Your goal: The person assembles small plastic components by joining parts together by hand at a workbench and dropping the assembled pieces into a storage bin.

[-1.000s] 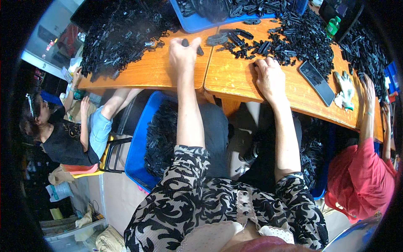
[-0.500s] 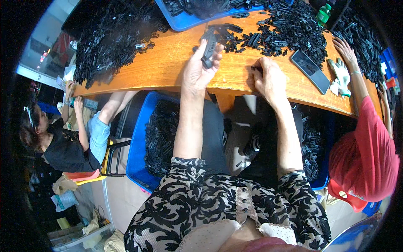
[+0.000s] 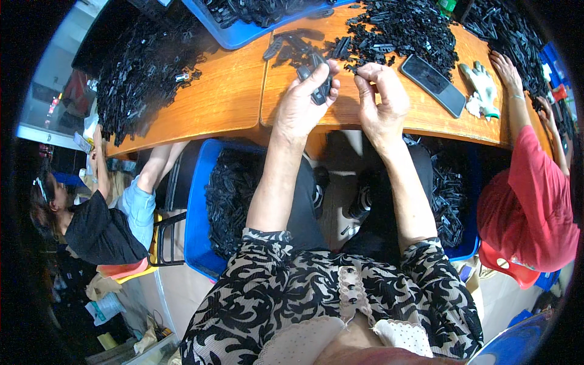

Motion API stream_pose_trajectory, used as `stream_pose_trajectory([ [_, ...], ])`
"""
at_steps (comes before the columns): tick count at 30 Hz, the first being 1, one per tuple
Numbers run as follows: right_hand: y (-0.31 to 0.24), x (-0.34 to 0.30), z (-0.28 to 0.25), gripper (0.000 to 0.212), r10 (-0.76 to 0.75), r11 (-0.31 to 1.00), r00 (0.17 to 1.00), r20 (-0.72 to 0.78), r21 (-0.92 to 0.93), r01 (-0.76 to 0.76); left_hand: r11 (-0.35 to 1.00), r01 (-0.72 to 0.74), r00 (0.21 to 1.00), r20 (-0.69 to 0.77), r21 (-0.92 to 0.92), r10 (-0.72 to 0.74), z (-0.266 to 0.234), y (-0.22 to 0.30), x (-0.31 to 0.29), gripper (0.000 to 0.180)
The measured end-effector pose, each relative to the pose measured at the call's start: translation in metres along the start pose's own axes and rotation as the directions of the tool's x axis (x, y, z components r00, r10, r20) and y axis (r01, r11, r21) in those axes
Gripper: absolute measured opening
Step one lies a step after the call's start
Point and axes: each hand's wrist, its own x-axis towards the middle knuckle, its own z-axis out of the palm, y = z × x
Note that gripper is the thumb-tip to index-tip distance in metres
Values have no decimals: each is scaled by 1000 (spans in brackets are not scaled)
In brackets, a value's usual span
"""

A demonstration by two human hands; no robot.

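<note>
My left hand (image 3: 299,106) is closed around a black elongated plastic part (image 3: 319,90), held above the wooden table (image 3: 237,109). Thumb and fingers press it from both sides; a second piece may lie with it, but I cannot tell. Just to the right, my right hand (image 3: 384,103) pinches a small black plastic piece (image 3: 351,69) between thumb and forefinger. The two hands are close but apart. Beyond them, a few longer black parts (image 3: 293,44) lie loose beside a heap of small black pieces (image 3: 410,30).
A blue tray (image 3: 234,41) of black parts stands at the back. A phone (image 3: 433,85) and a work glove (image 3: 482,88) lie right. Another heap (image 3: 143,79) covers the left. Blue bins (image 3: 196,225) flank my legs. Co-workers sit left (image 3: 106,225) and right (image 3: 526,201).
My right hand has lifted from the tabletop and come up beside the left, now pinching a small piece. My left hand has turned the black part and shifted slightly right. The view has shifted a little.
</note>
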Motion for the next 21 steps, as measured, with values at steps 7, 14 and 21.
stream_pose_trajectory([
  [7, -12, -1, -1, 21, -144, 981, 988, 54, -124, 150, 986, 47, 983, 181, -160, -18, -7, 2, -2, 39],
  [14, -22, -2, 1, 25, -203, 961, 976, 77, -174, 213, 988, 3, 973, 227, -155, 33, -6, 5, -3, 47],
  [21, -22, -3, 2, 25, -204, 959, 973, 105, -181, 220, 975, 43, 960, 280, -217, 20, -3, 6, -4, 44],
])
